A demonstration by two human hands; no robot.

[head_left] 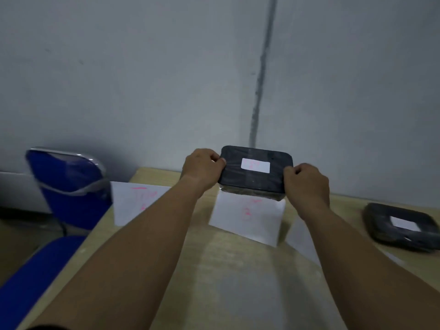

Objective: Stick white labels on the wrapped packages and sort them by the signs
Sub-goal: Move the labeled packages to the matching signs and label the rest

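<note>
A black wrapped package [252,181] with a white label [255,165] on top is held above the far side of the table. My left hand [202,169] grips its left end and my right hand [308,184] grips its right end. Under it lies a white paper sign [247,219] with pink writing. A second paper sign [135,201], also with pink marks, lies to the left. Another black wrapped package [402,227] with a white label [404,223] rests on the table at the right.
The wooden table [214,270] stands against a grey wall [166,79]. A blue chair [69,186] stands at the table's left edge. A further white sheet [307,244] lies partly under my right forearm.
</note>
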